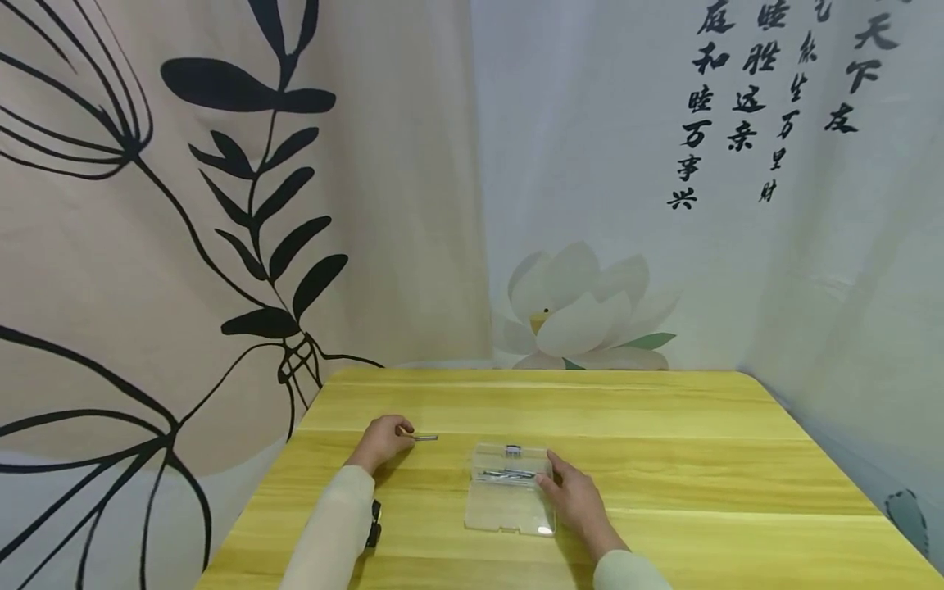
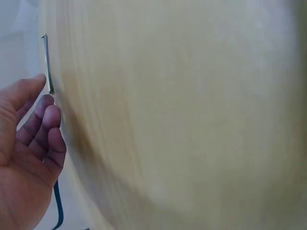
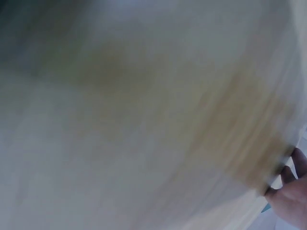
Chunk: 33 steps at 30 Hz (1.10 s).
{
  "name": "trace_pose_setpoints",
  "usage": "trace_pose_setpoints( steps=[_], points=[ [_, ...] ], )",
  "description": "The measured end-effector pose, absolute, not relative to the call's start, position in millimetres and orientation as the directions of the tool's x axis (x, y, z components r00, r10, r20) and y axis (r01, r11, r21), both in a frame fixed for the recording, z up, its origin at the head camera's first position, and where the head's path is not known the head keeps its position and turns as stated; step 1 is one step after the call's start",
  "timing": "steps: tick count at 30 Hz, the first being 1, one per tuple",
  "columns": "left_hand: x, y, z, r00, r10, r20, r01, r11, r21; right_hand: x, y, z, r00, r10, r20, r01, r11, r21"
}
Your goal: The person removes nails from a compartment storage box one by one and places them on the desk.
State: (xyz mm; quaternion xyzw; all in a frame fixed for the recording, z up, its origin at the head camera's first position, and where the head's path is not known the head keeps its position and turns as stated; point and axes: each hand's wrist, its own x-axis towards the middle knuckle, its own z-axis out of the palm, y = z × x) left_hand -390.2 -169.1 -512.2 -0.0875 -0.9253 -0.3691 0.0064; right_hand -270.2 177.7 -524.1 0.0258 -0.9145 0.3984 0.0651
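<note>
Fingers of left hand pinch a thin metal pin off the tabletop; right hand steadies clear plastic case, other pins seemingly already inside.

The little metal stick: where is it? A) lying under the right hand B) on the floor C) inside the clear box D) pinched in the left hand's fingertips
D: the left hand pinches one end of the little metal stick above the yellow table, away from the clear box that the right hand touches.

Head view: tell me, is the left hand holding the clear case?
No, the left hand pinches a thin metal tool; the clear case lies by the right hand.
</note>
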Motion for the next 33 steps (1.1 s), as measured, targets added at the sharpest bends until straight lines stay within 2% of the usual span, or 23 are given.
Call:
trace_pose_setpoints(
  steps=[11,16,27,33],
  points=[
    [-385.9,-157.7,-491.3,-0.973,0.2,0.111,0.222,0.707,0.672,-271.0,177.8,-525.8,-0.992,0.017,0.124,-0.079,0.683,-0.726],
    [-382.7,-145.1,-478.7,-0.969,0.226,0.098,0.226,0.657,0.719,-270.7,179.1,-525.2,-0.99,0.0,0.141,-0.103,0.683,-0.723],
    [-374.5,-112.4,-465.9,-0.917,0.381,0.118,0.335,0.576,0.746,-269.9,177.7,-522.6,-0.992,-0.004,0.126,-0.094,0.685,-0.722],
    [-367.2,-88.5,-464.9,-0.888,0.452,0.087,0.361,0.565,0.743,-269.9,177.9,-521.3,-0.993,0.003,0.118,-0.083,0.686,-0.723]
  ],
)
